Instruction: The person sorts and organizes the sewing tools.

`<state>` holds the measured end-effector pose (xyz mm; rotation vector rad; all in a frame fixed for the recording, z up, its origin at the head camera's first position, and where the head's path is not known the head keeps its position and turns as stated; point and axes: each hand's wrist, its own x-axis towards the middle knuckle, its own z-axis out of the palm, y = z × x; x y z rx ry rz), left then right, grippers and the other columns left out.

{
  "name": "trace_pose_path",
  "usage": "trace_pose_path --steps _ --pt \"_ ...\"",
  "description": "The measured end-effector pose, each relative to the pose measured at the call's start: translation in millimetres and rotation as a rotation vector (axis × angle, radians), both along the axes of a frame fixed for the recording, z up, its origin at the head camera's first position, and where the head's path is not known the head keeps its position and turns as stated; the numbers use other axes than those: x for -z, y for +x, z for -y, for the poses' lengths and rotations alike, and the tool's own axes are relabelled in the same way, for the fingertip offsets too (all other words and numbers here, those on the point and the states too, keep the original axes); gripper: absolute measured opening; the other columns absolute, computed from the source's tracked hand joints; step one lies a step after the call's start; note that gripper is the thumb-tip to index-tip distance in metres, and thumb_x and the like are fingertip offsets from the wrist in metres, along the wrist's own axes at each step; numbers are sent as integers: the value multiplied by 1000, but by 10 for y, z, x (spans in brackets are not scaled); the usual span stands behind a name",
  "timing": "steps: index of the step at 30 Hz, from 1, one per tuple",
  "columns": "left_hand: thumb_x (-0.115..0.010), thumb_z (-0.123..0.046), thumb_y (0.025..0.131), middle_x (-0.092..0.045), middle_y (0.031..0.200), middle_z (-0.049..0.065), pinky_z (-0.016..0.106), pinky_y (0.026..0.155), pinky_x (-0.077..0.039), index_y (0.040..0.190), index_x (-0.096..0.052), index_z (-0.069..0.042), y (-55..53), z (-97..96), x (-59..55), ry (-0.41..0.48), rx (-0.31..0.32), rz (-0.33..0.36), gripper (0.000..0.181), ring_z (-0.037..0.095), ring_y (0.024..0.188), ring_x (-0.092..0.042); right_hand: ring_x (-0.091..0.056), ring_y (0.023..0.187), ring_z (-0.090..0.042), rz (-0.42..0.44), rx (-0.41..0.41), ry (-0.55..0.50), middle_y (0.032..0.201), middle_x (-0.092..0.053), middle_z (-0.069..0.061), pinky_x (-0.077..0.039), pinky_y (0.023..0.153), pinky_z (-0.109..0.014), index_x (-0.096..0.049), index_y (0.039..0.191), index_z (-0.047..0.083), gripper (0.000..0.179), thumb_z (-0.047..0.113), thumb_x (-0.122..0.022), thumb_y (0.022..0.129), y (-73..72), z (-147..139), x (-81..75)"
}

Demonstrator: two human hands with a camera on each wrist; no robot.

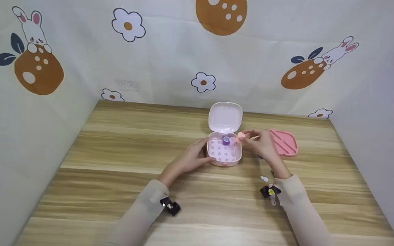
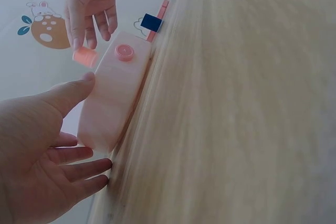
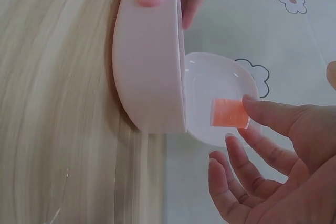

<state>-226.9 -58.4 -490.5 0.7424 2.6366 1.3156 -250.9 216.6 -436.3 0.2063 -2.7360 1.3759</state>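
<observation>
A small pale-pink sewing box [image 1: 225, 164] stands on the table with its lid [image 1: 225, 118] raised. Short pegs line its inside, where a purple thread spool [image 1: 226, 140] and a pale-pink spool [image 1: 232, 140] stand near the back right. My left hand [image 1: 193, 155] holds the box at its left side, thumb by the front corner and fingers toward the back. Between thumb and fingertips, my right hand [image 1: 260, 143] pinches an orange thread spool [image 3: 229, 113] above the box's right rim.
A coral-pink slotted tray [image 1: 286, 142] lies right of the box, behind the right hand. A dark blue object [image 2: 151, 22] shows near it in the left wrist view. A small white piece [image 1: 264, 178] lies by the right wrist. Patterned cloth walls border the table.
</observation>
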Motion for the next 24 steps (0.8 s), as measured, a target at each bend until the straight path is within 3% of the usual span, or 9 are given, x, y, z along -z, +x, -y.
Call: trace_pose_path --steps 9,18,24 --pt "-77 -27 97 -42 161 29 52 129 -30 161 -32 6 -3 -1 8 -11 -3 7 85 43 150 -41 -61 73 -9 24 -14 -25 96 -74 -18 -50 62 -16 -77 115 -5 29 13 -80 93 -32 146 16" --pt "-77 -30 97 -41 163 26 53 129 -29 163 -32 3 10 -1 -4 -17 -10 19 86 42 152 -39 -62 81 -16 52 -23 -67 96 -73 -18 -49 64 -15 -75 116 -7 30 11 -80 93 -72 266 48" --pt "-77 -28 97 -42 162 27 52 129 -29 162 -32 5 6 1 0 -22 1 -2 85 42 151 -40 -60 74 -8 39 -37 -63 92 -73 -16 -49 60 -14 -75 113 -7 27 7 -80 91 -103 360 68"
